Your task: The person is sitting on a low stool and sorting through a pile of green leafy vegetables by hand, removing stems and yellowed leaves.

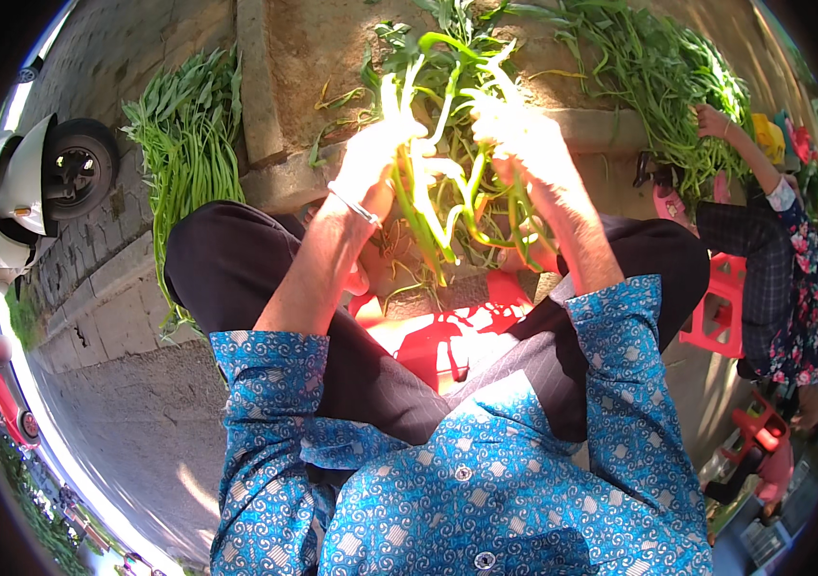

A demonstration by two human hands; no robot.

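In bright sun, my left hand (380, 155) is closed around several green stems (423, 216) of what looks like water spinach, their lower ends hanging down. My right hand (527, 144) grips more bent stems (477, 194) of the same greens. The two hands are apart, with stems crossing the gap between them. Glare washes out both hands, so the exact finger positions are hard to see. Beyond them, loose leafy greens (452, 21) lie on the ground. Thin stem scraps (409, 270) hang or lie below my hands, between my legs.
A bundle of greens (193, 144) lies by my left knee. To the right, another person's hand (712, 121) reaches to a large heap of greens (660, 79). That person sits on a red plastic stool (718, 306); red plastic (445, 338) shows beneath me. A scooter wheel (81, 169) stands left.
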